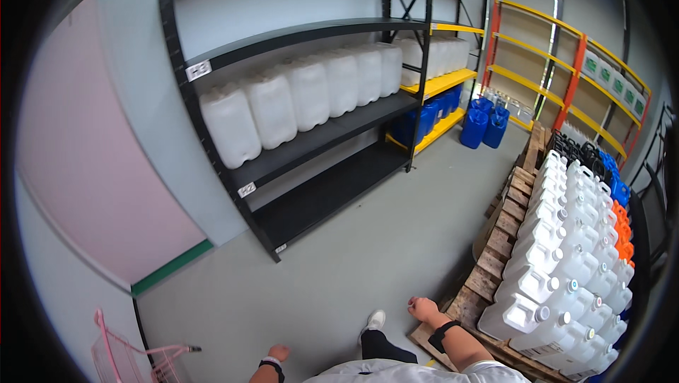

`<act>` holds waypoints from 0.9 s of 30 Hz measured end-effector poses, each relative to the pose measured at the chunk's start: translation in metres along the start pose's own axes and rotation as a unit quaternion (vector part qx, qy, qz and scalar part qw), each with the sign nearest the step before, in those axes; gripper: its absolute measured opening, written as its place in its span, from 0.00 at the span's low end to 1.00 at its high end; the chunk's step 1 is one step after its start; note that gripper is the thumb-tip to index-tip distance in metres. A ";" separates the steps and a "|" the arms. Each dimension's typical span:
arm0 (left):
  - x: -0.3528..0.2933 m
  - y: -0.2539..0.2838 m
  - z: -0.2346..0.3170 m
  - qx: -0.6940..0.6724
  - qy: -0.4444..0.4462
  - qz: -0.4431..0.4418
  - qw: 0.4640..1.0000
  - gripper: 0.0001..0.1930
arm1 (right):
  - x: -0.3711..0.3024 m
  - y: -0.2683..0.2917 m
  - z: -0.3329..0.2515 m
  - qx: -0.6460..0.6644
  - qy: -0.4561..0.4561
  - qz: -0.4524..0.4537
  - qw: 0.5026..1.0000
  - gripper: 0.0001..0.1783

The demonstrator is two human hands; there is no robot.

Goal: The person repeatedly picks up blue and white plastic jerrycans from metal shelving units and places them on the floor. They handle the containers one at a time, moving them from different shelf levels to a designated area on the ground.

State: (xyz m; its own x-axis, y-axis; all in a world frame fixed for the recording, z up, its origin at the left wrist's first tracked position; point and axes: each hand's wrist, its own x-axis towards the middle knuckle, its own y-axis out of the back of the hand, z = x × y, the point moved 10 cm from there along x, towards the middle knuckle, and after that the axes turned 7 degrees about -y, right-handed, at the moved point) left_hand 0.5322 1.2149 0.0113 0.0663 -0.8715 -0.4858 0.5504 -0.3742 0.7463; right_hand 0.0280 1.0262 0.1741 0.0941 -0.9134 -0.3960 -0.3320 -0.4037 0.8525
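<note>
1. The left grip (280, 352) is low down, near the bottom edge of the view. Its fingers look curled, but they are too small to show if it is loose or squeezed. Nothing can be seen in it.
2. A pink wire frame (143, 350) stands off to the left. It is the closest thing on that side, with a gap between it and the left grip.
3. The right grip (424, 308) hangs near the close end of a wooden pallet (489, 264). Its fingers bend inward, and nobody can tell if they are fully closed. Nothing can be seen in it either.
4. The white jugs (522, 314) stand in long rows on the pallet, to the right of the right grip and apart from it. They have handles and round caps.
5. Some orange jugs (622, 233) sit on the far right side of those rows.
6. Each wrist has a dark band around it. One white shoe (375, 320) is on the gray floor (339, 241), between the two arms.
7. Across the floor is a big black shelf (332, 127). A row of cloudy white cans (308, 93) stands on its middle board. The lowest board is below them.
8. Past it, blue jugs (474, 128) stand on the floor, next to a yellow shelf (448, 82).
9. Farther back is a tall red and yellow rack (576, 65).
</note>
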 end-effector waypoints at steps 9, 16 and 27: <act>0.242 0.033 0.214 -0.010 -0.068 -0.118 0.991 0.17 | 0.141 0.120 0.066 0.059 -0.096 0.038 0.993 0.17; 0.403 0.060 0.347 -0.097 -0.138 -0.127 0.977 0.19 | 0.234 0.202 0.108 0.092 -0.094 0.086 0.988 0.16; 0.649 0.110 0.591 -0.030 -0.272 -0.122 0.954 0.16 | 0.362 0.296 0.259 0.133 -0.219 0.128 0.958 0.16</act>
State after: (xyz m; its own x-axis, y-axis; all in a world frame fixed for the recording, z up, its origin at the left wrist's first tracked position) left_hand 0.1440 0.4215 0.0469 -0.5026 -0.8020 -0.3228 0.5414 -0.5831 0.6057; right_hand -0.2794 0.5894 0.1943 -0.4061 -0.8480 -0.3404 -0.5245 -0.0888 0.8468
